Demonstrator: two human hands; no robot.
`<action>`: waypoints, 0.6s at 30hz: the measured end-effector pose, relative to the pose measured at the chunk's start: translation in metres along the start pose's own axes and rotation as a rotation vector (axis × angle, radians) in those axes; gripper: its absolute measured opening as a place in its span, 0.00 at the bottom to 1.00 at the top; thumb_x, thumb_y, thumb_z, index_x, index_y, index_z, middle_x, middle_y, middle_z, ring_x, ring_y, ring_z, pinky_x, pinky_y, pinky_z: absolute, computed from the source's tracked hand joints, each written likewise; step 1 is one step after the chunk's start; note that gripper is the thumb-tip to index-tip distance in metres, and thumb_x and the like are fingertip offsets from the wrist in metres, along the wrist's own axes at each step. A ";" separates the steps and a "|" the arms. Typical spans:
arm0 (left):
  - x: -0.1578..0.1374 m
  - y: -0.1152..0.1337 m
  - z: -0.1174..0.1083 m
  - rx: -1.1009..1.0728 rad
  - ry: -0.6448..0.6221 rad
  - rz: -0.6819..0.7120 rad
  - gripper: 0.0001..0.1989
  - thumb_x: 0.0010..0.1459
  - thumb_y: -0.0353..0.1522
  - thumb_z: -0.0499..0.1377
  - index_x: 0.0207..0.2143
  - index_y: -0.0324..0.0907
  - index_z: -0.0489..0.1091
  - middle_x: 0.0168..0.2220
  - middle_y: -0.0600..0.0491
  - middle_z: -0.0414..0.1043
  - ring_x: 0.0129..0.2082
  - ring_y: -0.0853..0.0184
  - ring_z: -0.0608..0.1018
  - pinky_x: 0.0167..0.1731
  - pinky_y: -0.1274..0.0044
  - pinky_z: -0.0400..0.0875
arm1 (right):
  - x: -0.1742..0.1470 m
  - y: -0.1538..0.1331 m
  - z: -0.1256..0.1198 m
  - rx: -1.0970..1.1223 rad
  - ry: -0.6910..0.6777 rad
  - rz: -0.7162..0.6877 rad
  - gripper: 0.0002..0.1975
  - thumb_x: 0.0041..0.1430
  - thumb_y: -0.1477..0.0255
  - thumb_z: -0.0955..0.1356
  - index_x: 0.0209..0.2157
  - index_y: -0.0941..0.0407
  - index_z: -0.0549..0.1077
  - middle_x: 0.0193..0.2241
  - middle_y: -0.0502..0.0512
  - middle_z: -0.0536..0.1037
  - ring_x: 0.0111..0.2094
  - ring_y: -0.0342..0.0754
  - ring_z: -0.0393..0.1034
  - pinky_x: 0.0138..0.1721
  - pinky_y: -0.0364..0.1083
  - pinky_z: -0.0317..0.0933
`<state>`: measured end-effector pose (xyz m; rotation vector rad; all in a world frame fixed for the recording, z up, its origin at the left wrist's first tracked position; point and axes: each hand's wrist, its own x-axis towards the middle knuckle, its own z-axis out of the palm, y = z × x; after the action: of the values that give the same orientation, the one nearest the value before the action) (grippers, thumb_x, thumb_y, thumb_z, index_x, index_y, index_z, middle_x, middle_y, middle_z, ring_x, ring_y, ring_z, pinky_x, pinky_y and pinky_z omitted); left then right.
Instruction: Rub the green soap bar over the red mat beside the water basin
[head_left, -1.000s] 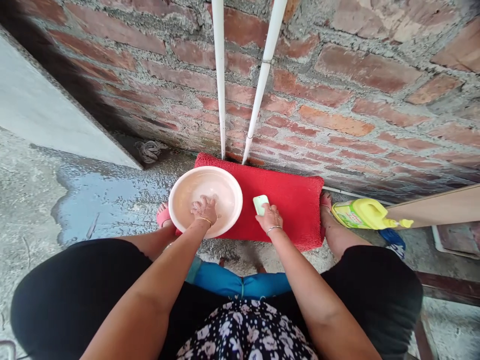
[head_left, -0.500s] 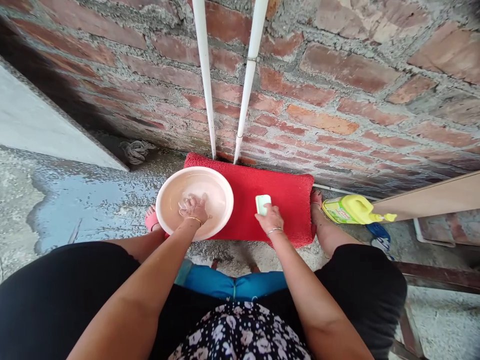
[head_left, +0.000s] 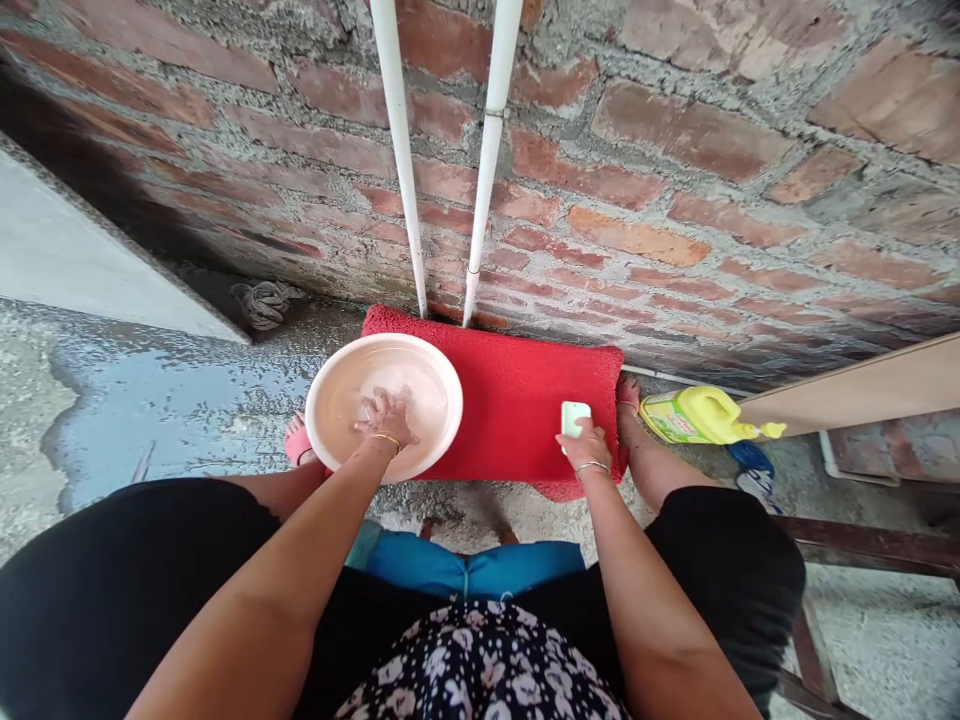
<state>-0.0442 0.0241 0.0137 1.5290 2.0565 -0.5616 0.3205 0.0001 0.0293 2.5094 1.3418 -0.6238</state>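
My left hand (head_left: 386, 418) is in the water of a pale pink basin (head_left: 319, 372), its fingers spread and holding nothing. The basin stands on the left part of a red cloth-covered slab (head_left: 514, 400) with a fuzzy surface. Over the right part of that red surface, my right hand (head_left: 589, 443) grips a small pale green rectangular block (head_left: 574, 416) with a whitish rim. It looks like a bar of soap or a soap case; I cannot tell which. Fingers and thumb hold its near end, while the far end sticks out.
To the right lies a yellow detergent bottle (head_left: 697, 414) with a pump, near a blue slipper (head_left: 751, 462). White pipes (head_left: 484, 190) run down the brick wall (head_left: 630, 180). A grey rag (head_left: 264, 303) lies at the left beside a pale slab (head_left: 90, 240). The floor (head_left: 187, 400) there is wet.
My right hand has moved right across the red surface with the pale green block. My left hand stays in the basin, its fingers now spread wider. The view has shifted slightly.
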 end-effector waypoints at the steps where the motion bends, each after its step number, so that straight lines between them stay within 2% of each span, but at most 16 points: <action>1: 0.000 0.000 0.000 -0.002 -0.003 -0.003 0.54 0.44 0.43 0.66 0.67 0.57 0.37 0.68 0.40 0.27 0.65 0.37 0.39 0.49 0.43 0.55 | 0.003 0.010 -0.002 0.011 -0.002 0.061 0.28 0.54 0.55 0.66 0.55 0.48 0.61 0.47 0.57 0.65 0.46 0.53 0.68 0.42 0.48 0.61; 3: 0.002 0.001 0.001 -0.006 0.002 -0.006 0.53 0.44 0.42 0.66 0.66 0.58 0.37 0.68 0.40 0.26 0.65 0.36 0.38 0.49 0.42 0.55 | 0.004 0.018 -0.005 0.023 -0.001 0.129 0.29 0.54 0.55 0.66 0.55 0.49 0.61 0.47 0.59 0.65 0.46 0.54 0.68 0.42 0.49 0.61; 5: 0.003 0.001 0.003 -0.006 0.018 -0.008 0.54 0.44 0.42 0.66 0.67 0.58 0.37 0.68 0.40 0.27 0.65 0.36 0.39 0.48 0.42 0.55 | 0.000 0.008 -0.006 0.027 0.013 0.106 0.28 0.54 0.55 0.66 0.55 0.49 0.61 0.47 0.59 0.65 0.46 0.54 0.68 0.42 0.49 0.61; 9: 0.004 0.001 0.006 0.005 0.034 -0.005 0.54 0.45 0.42 0.65 0.67 0.58 0.35 0.68 0.40 0.28 0.65 0.36 0.38 0.48 0.42 0.56 | -0.022 -0.052 0.003 -0.011 0.033 -0.171 0.26 0.54 0.56 0.67 0.53 0.49 0.62 0.46 0.57 0.65 0.46 0.52 0.67 0.42 0.47 0.60; 13: 0.003 0.001 0.005 0.013 0.021 -0.013 0.54 0.45 0.41 0.65 0.67 0.59 0.35 0.69 0.39 0.28 0.65 0.36 0.39 0.48 0.43 0.57 | -0.038 -0.117 0.017 -0.097 -0.029 -0.434 0.25 0.55 0.58 0.67 0.53 0.47 0.62 0.47 0.56 0.64 0.48 0.51 0.65 0.44 0.48 0.59; 16: 0.003 0.001 0.005 0.002 0.035 0.011 0.54 0.45 0.40 0.66 0.67 0.57 0.35 0.69 0.40 0.30 0.64 0.34 0.39 0.48 0.43 0.57 | -0.038 -0.138 0.022 -0.129 -0.069 -0.517 0.25 0.55 0.59 0.66 0.54 0.46 0.62 0.48 0.56 0.63 0.48 0.52 0.64 0.44 0.48 0.58; 18: 0.004 0.001 0.005 -0.002 0.031 0.002 0.54 0.45 0.40 0.66 0.67 0.58 0.35 0.69 0.41 0.31 0.64 0.33 0.39 0.48 0.43 0.57 | -0.031 -0.132 0.019 -0.129 -0.071 -0.497 0.25 0.55 0.59 0.67 0.54 0.46 0.62 0.47 0.55 0.63 0.47 0.51 0.65 0.44 0.48 0.59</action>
<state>-0.0430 0.0240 0.0074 1.5481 2.0779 -0.5379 0.1903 0.0434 0.0267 2.0356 1.9251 -0.6821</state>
